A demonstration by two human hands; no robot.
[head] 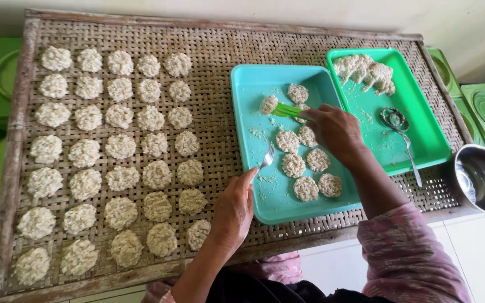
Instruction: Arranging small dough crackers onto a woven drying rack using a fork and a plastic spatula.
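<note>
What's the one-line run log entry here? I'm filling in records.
left hand: holds fork | right hand: holds green spatula | site: teal tray of patties

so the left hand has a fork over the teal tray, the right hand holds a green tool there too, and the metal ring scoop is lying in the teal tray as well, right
Not quite. The metal ring scoop lies in the green tray, not the teal tray. The rest holds: the left hand has the fork over the teal tray, and the right hand holds the green tool there. The head view shows it.

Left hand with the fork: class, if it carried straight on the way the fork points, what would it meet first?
Probably the patty in the teal tray, just beyond the fork held by the left hand; depth is unclear.
</note>
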